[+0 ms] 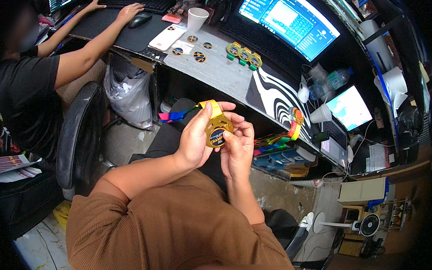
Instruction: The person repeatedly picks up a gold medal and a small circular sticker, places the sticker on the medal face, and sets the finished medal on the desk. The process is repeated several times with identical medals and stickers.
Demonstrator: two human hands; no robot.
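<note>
A gold medal (217, 121) with a dark round centre is held up over my lap. My left hand (195, 138) grips its left side near the top, where a multicoloured ribbon (179, 115) runs off to the left. My right hand (236, 143) pinches the medal's lower right edge, its thumb on the dark centre disc. On the desk ahead lie several loose round dark discs (199, 56) with orange and blue print. Beyond them, three gold medals (244, 55) with green ribbons rest in a row.
A white phone (167, 37) and a white cup (197, 19) stand on the grey desk (223, 77). More ribboned medals (296, 117) hang over the desk edge at right, near a mouse (303, 91) and another cup (320, 114). On the left, a co-worker's hand (129, 12) is beside a black mouse.
</note>
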